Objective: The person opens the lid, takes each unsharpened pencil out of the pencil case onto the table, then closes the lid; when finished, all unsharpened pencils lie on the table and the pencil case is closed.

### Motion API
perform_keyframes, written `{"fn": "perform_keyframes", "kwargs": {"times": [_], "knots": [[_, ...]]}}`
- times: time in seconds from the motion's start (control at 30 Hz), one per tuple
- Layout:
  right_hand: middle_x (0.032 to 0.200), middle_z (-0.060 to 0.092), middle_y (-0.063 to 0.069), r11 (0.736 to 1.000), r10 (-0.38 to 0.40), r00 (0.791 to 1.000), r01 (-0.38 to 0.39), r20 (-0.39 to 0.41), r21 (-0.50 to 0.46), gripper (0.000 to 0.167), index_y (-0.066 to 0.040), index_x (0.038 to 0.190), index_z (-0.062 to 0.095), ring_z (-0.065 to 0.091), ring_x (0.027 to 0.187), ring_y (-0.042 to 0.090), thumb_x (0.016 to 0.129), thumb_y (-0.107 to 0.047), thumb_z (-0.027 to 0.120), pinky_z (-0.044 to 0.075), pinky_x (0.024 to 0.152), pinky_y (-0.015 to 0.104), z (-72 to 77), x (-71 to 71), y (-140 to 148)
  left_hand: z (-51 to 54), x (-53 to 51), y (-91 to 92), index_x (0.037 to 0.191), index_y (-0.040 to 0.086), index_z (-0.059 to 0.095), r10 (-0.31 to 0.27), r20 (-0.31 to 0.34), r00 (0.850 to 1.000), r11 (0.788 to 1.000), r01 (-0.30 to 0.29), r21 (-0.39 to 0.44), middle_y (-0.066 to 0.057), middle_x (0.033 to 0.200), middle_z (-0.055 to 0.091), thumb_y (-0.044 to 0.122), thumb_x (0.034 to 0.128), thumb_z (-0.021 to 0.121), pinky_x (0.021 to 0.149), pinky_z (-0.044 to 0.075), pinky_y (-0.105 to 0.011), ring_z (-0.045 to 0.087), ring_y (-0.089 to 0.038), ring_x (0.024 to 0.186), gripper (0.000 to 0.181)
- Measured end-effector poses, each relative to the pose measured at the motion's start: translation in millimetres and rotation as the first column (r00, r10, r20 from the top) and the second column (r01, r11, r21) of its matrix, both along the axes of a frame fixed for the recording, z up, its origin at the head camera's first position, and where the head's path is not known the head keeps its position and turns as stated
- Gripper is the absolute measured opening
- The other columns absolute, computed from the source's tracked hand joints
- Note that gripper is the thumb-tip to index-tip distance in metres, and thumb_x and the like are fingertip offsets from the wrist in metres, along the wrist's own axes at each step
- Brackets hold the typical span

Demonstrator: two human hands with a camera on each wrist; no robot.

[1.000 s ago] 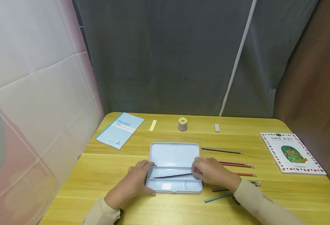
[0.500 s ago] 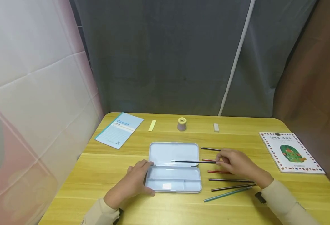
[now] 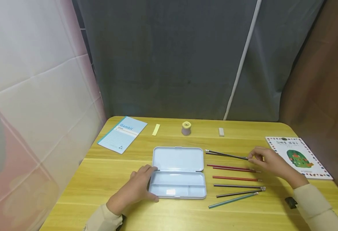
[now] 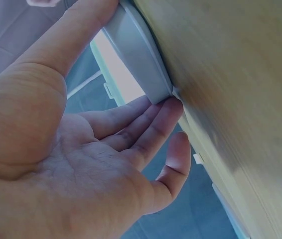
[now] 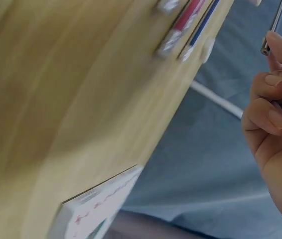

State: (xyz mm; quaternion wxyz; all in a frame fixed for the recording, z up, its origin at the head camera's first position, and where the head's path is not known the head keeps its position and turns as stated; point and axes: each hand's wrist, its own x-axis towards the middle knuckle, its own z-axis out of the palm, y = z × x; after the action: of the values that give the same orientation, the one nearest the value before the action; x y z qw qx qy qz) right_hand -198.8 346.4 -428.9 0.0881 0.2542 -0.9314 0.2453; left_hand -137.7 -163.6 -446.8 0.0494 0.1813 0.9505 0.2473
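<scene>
A pale blue pencil case (image 3: 178, 159) lies open on the table, its lid folded back and its tray compartments bare. My left hand (image 3: 135, 191) holds its left end, thumb at the front corner and fingers by the hinge. In the left wrist view, the fingers (image 4: 156, 127) touch the case wall (image 4: 141, 55). Further right, my right hand (image 3: 274, 162) pinches the right end of a dark pencil (image 3: 215, 152), whose eraser end points left. That pencil hangs close over another dark pencil; whether they touch, I cannot tell. In the right wrist view, the pinched tip (image 5: 265, 50) shows at the fingers.
Below the right hand lie several red pencils (image 3: 235, 178), dark pencils (image 3: 238, 186) and a green pencil (image 3: 233, 200). Along the back are a notebook (image 3: 122, 134), a yellow strip (image 3: 156, 130), a yellow-topped spool-shaped thing (image 3: 186, 128) and a white eraser (image 3: 221, 132). A picture book (image 3: 300, 158) lies right.
My right hand has lifted the dark pencil out of the case's tray and carried it right, over the row of pencils, to the topmost one. The left hand has stayed at the case.
</scene>
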Motion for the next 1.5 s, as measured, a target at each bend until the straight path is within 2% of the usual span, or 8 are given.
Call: {"fn": "perform_keyframes", "kwargs": {"times": [0.3,0.6,0.77,1.07,1.2,1.33,1.4,1.5], "knots": [[0.072,0.048,-0.011,1.0,-0.025,0.998,0.025,0.066,0.009,0.012,-0.013,0.092,0.075,0.041,0.067,-0.003,0.095,-0.002,0.075,0.038,0.061,0.023,-8.1,-6.2,12.2,-1.0,0.4,-0.6,0.141,-0.002,0.059,-0.005,-0.004,1.0,1.0,0.005,0.006,-0.014,0.13,0.065,0.03,0.056,0.106,0.09,0.037,-0.041,0.059,-0.028,0.12,0.103],[0.078,0.059,-0.008,0.999,-0.025,0.98,0.017,0.196,0.043,0.004,-0.011,0.096,0.075,0.045,0.066,-0.002,0.098,-0.014,0.077,0.042,0.061,0.025,-15.0,-14.9,7.5,-0.7,-0.1,0.0,0.142,-0.002,0.058,-0.007,0.001,1.0,1.0,0.007,0.003,-0.015,0.131,0.064,0.03,0.0565,0.106,0.09,0.037,-0.042,0.059,-0.028,0.121,0.103],[0.077,0.058,-0.008,0.996,-0.029,0.976,0.01,0.217,0.089,0.005,-0.013,0.095,0.075,0.043,0.066,-0.001,0.097,-0.017,0.078,0.039,0.061,0.025,-17.6,-18.7,4.5,-1.2,-0.3,0.4,0.142,-0.002,0.059,-0.008,-0.005,1.0,1.0,0.008,0.0,-0.015,0.13,0.065,0.03,0.056,0.106,0.089,0.037,-0.042,0.06,-0.028,0.121,0.103],[0.082,0.067,-0.009,0.984,-0.069,0.964,0.024,0.257,0.177,0.003,-0.016,0.095,0.077,0.049,0.067,0.001,0.096,-0.018,0.079,0.044,0.064,0.026,-16.5,-23.1,-1.5,-1.2,0.0,0.3,0.141,-0.002,0.059,-0.01,-0.011,1.0,1.0,0.01,0.0,-0.014,0.129,0.065,0.03,0.0559,0.106,0.089,0.037,-0.041,0.06,-0.028,0.12,0.103],[0.084,0.069,-0.008,0.98,-0.087,0.962,0.036,0.258,0.196,0.004,-0.016,0.095,0.078,0.051,0.068,0.002,0.094,-0.019,0.081,0.046,0.064,0.027,-15.4,-23.4,-3.3,-1.8,0.2,0.0,0.141,-0.002,0.059,-0.014,-0.019,1.0,1.0,0.014,-0.002,-0.013,0.128,0.065,0.03,0.0558,0.106,0.088,0.037,-0.04,0.06,-0.027,0.119,0.103],[0.078,0.065,-0.01,0.978,-0.123,0.97,0.083,0.209,0.191,0.007,-0.019,0.093,0.078,0.049,0.065,0.003,0.094,-0.025,0.082,0.043,0.062,0.027,-13.4,-22.0,-8.3,-1.6,0.6,-0.5,0.141,-0.002,0.059,-0.017,-0.027,1.0,1.0,0.017,-0.001,-0.013,0.128,0.065,0.03,0.0559,0.106,0.088,0.036,-0.039,0.06,-0.027,0.119,0.102],[0.075,0.062,-0.01,0.978,-0.15,0.973,0.121,0.177,0.168,0.009,-0.02,0.093,0.079,0.048,0.063,0.005,0.096,-0.029,0.08,0.042,0.061,0.027,-11.4,-20.8,-14.5,-1.5,0.7,-0.8,0.14,-0.002,0.059,-0.018,-0.029,0.999,1.0,0.018,-0.001,-0.013,0.127,0.065,0.03,0.0559,0.106,0.087,0.036,-0.039,0.06,-0.027,0.118,0.102],[0.078,0.067,-0.007,0.983,-0.173,0.975,0.161,0.14,0.093,0.016,-0.017,0.096,0.08,0.052,0.066,0.005,0.099,-0.032,0.077,0.044,0.062,0.027,-7.5,-19.8,-28.8,-1.3,0.6,-1.2,0.14,-0.002,0.059,-0.016,-0.034,0.999,1.0,0.016,-0.002,-0.013,0.127,0.065,0.03,0.0557,0.106,0.087,0.035,-0.039,0.06,-0.026,0.118,0.102]]}}
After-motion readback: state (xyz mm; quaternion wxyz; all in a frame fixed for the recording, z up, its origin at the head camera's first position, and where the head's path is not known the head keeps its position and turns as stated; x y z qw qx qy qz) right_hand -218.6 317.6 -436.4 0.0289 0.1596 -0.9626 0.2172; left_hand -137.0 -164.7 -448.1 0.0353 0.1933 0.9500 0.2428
